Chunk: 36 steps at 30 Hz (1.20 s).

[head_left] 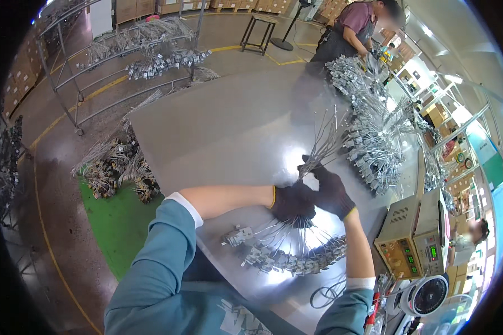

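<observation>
Both of my hands wear dark knit gloves over the metal-topped table [207,128]. My left hand [293,202] is wrapped round the middle of a bundle of thin grey cables [324,142]. My right hand [331,192] lies against it on the right, its fingers closed about the cables just above. Loose cable ends stick up beyond my hands. Below them the cables fan out to an arc of small silvery connectors [296,262] on the tabletop. My palms and most fingertips are hidden.
A big heap of similar cables with connectors [374,134] covers the table's right side; another person [355,28] works behind it. Electrical instruments [413,240] and a round dial scale [428,295] stand at right. A loaded metal rack [67,84] and more cable bundles [114,162] are at left.
</observation>
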### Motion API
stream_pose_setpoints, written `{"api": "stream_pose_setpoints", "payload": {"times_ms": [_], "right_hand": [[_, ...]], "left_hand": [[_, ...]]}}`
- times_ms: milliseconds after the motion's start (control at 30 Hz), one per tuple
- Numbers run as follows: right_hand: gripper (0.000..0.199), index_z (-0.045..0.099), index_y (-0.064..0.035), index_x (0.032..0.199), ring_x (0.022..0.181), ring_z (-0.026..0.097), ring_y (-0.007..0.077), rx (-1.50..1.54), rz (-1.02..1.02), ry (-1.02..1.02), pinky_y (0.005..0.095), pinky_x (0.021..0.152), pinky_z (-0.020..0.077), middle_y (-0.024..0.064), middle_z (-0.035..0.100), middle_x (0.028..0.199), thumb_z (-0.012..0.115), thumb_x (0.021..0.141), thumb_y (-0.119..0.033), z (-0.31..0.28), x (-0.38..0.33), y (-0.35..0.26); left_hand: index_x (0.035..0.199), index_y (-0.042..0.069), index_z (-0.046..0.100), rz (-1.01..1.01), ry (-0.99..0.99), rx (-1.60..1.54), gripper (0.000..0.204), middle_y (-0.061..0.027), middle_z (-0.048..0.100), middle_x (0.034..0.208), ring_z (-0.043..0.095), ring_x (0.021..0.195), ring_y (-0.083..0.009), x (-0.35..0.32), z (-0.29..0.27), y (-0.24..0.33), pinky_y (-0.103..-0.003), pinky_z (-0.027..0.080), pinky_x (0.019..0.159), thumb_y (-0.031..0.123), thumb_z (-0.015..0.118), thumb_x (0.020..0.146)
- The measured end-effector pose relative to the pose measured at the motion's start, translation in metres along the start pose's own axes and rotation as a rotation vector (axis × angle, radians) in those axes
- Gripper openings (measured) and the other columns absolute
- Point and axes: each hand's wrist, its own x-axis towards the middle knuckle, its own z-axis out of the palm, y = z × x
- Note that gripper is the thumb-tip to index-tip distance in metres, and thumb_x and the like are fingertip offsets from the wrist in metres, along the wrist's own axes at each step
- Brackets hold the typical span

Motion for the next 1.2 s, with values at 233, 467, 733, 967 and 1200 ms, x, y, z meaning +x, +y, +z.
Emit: {"api": "stream_pose_setpoints", "payload": {"times_ms": [233,467,733,967,1200], "right_hand": [[0.049,0.07,-0.0057,0.134,0.119,0.073,0.0349,-0.038,0.178,0.088,0.0436,0.102,0.0575,0.0166,0.076,0.126,0.083,0.095,-0.033,-0.032,-0.114,0.014],[0.032,0.078,-0.006,0.124,0.104,0.076,0.0344,0.1,0.457,0.153,0.0431,0.093,0.0585,0.0183,0.079,0.112,0.074,0.101,-0.027,-0.008,-0.169,0.007],[0.034,0.081,-0.0068,0.116,0.092,0.079,0.0347,0.034,0.487,0.165,0.0442,0.084,0.06,0.0182,0.081,0.104,0.069,0.102,-0.036,-0.003,-0.164,0.014],[0.034,0.079,-0.0037,0.118,0.094,0.078,0.0311,-0.011,0.52,0.073,0.0391,0.084,0.0581,0.0188,0.079,0.104,0.065,0.105,-0.032,-0.011,-0.15,0.026],[0.035,0.079,-0.0029,0.116,0.094,0.078,0.032,-0.014,0.55,0.039,0.0391,0.084,0.0585,0.0175,0.08,0.104,0.064,0.106,-0.033,-0.01,-0.142,0.023]], "left_hand": [[0.091,0.014,0.071,0.287,-0.159,0.934,0.016,-0.0112,0.073,0.098,0.071,0.102,-0.0334,-0.002,-0.014,0.02,-0.046,0.059,0.091,0.021,0.077,0.078],[0.094,0.013,0.068,0.17,-0.286,0.93,0.018,-0.0075,0.07,0.099,0.066,0.107,-0.0316,0.006,-0.016,0.039,-0.046,0.054,0.095,0.019,0.077,0.079],[0.085,0.014,0.069,0.286,-0.163,0.904,0.017,-0.0081,0.072,0.09,0.07,0.097,-0.0312,0.003,-0.013,0.03,-0.047,0.058,0.087,0.029,0.077,0.084],[0.131,0.019,0.07,0.219,-0.045,0.711,0.041,-0.0094,0.073,0.104,0.067,0.107,-0.0332,0.002,-0.019,0.026,-0.047,0.052,0.096,0.026,0.075,0.091],[0.132,0.023,0.072,0.099,-0.156,0.621,0.042,-0.0087,0.076,0.109,0.069,0.105,-0.0335,0.002,-0.023,0.031,-0.046,0.053,0.097,0.027,0.075,0.091]]}}
